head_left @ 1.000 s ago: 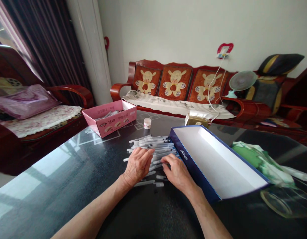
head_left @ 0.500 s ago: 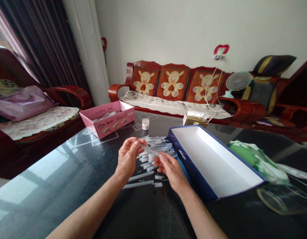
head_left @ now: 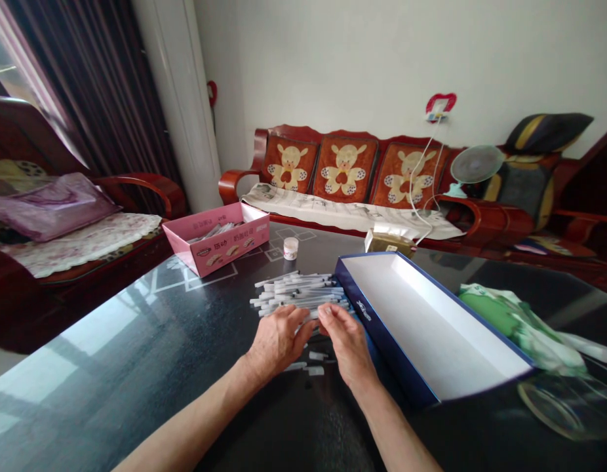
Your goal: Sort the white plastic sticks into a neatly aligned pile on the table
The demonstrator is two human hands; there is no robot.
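My left hand [head_left: 281, 337] is closed, palm down, with its fingertips at the near edge of a pile of pens [head_left: 293, 286]. Close by on the right, my right hand [head_left: 345, 341] pinches with thumb and forefinger. A short pale stretch of a pen [head_left: 312, 315] shows between the two hands; the fingers cover the rest. The pens are translucent white with dark tips and lie roughly side by side on the black table [head_left: 195, 367]. Nearer me, a few loose pale caps [head_left: 315, 371] lie partly behind my left hand.
The open blue box [head_left: 431, 328] with a white inside stands right of the pens. A pink box [head_left: 225, 249] holding more pale pens is at the back left. Between them are a small white tub [head_left: 290, 249] and a tissue pack [head_left: 389, 242]. A green-white bag [head_left: 517, 321] lies far right.
Both hands have come closer together and lower, toward the near edge of the pile. The pen stretched between them before is now mostly hidden. The view has shifted slightly.
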